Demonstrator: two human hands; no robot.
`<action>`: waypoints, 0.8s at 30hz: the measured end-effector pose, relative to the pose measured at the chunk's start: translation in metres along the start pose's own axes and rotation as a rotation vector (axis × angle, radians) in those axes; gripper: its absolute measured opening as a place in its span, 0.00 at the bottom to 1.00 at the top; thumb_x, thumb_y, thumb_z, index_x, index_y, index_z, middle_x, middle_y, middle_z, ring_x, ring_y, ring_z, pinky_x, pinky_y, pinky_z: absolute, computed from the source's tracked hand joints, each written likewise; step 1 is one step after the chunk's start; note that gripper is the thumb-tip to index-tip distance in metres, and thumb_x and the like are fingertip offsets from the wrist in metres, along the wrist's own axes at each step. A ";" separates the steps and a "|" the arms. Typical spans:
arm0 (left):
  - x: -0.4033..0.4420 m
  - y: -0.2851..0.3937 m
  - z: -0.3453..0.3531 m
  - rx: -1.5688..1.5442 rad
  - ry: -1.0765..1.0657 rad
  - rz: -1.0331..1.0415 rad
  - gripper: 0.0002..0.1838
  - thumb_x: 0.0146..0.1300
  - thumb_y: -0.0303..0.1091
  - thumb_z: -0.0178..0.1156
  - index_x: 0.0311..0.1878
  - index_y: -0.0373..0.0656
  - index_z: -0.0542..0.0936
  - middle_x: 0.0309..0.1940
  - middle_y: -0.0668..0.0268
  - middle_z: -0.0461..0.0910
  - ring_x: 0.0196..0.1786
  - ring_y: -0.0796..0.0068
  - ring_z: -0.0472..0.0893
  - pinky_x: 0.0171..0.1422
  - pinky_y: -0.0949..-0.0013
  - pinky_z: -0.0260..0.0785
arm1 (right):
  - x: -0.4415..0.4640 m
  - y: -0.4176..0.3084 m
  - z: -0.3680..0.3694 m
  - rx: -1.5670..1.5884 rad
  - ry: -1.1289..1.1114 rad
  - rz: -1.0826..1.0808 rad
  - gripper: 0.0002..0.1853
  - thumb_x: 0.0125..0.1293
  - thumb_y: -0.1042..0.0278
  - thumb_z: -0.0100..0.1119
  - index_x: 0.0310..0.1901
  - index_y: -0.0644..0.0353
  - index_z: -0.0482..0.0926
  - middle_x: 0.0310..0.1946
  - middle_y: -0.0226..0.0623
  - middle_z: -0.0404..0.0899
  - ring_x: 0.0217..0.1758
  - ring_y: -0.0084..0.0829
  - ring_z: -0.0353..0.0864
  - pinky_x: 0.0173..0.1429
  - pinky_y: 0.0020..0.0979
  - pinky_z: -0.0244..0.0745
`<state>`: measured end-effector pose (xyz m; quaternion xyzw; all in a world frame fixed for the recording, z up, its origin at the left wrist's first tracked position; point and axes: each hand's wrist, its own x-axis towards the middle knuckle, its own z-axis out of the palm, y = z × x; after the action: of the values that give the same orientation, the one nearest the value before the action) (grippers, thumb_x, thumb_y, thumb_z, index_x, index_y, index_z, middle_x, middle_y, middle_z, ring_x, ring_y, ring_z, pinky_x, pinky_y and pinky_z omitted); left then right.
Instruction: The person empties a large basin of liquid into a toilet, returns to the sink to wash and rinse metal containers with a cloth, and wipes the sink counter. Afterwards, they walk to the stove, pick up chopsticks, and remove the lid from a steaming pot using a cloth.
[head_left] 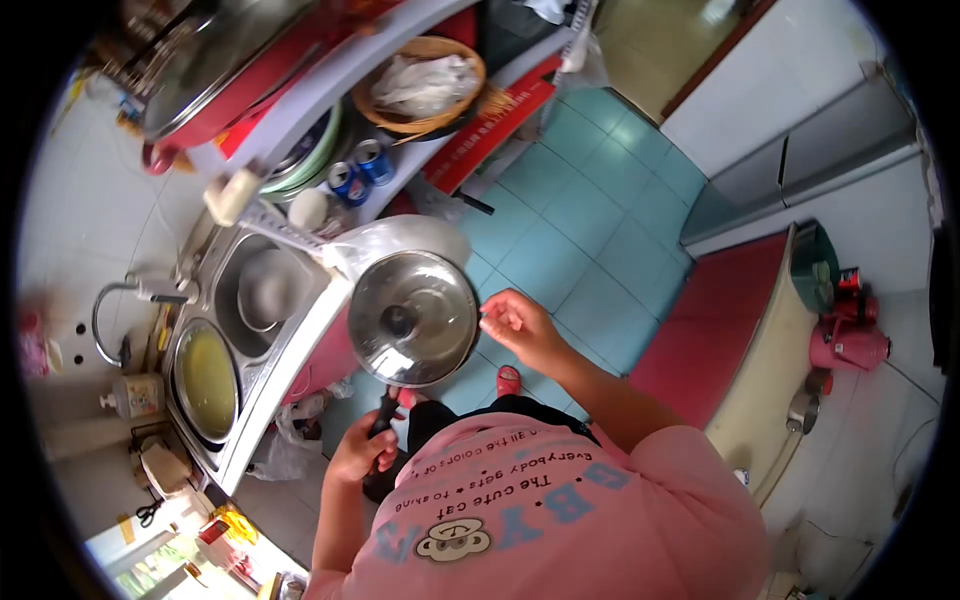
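Note:
My left hand [362, 448] is closed round the black handle of a saucepan [388, 400]. A glass lid [430, 325] with a dark knob covers the pan, so its inside is mostly hidden. The pan hangs in front of me, over the floor beside the counter. My right hand [520, 325] is at the pan's right edge, its fingers loosely bent and apart with nothing visible in them. Whether its fingertips touch the rim I cannot tell.
On my left, a sink [255, 285] contains a metal bowl [208, 380] of yellowish liquid, near a curved faucet [105, 320]. Ahead, a shelf holds blue cans [350, 185] and a basket [425, 85]. A red-topped cabinet [710, 320] stands right, with a refrigerator [800, 155] beyond.

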<state>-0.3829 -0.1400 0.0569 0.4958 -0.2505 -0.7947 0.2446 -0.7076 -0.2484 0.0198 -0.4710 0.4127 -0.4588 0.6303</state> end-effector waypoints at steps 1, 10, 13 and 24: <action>0.020 0.007 0.018 0.014 -0.041 -0.019 0.20 0.66 0.34 0.61 0.55 0.34 0.69 0.21 0.70 0.67 0.17 0.81 0.67 0.21 0.76 0.58 | -0.004 -0.004 -0.017 0.019 0.052 -0.011 0.13 0.67 0.67 0.63 0.47 0.63 0.74 0.34 0.29 0.75 0.32 0.15 0.72 0.36 0.20 0.69; 0.186 0.040 0.099 0.133 -0.045 -0.150 0.14 0.68 0.29 0.55 0.54 0.38 0.69 0.20 0.69 0.65 0.20 0.80 0.66 0.23 0.75 0.59 | -0.018 -0.004 -0.109 0.095 0.440 0.083 0.08 0.67 0.72 0.59 0.45 0.64 0.75 0.34 0.31 0.77 0.34 0.17 0.75 0.37 0.22 0.71; 0.248 0.042 0.099 0.129 -0.008 -0.129 0.14 0.66 0.27 0.56 0.53 0.41 0.69 0.22 0.70 0.66 0.19 0.81 0.65 0.22 0.75 0.58 | -0.014 0.000 -0.138 -0.004 0.473 0.090 0.08 0.67 0.72 0.59 0.44 0.64 0.74 0.34 0.31 0.77 0.36 0.18 0.75 0.40 0.22 0.72; 0.429 0.035 0.087 -0.085 0.193 -0.009 0.11 0.65 0.30 0.60 0.47 0.42 0.71 0.24 0.70 0.69 0.22 0.81 0.69 0.24 0.75 0.63 | 0.001 0.040 -0.220 -0.117 0.622 0.166 0.07 0.66 0.72 0.60 0.43 0.64 0.76 0.34 0.32 0.79 0.36 0.21 0.79 0.42 0.24 0.73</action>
<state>-0.6240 -0.4261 -0.1724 0.5606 -0.1894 -0.7542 0.2847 -0.9095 -0.2914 -0.0670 -0.3087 0.6481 -0.5033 0.4811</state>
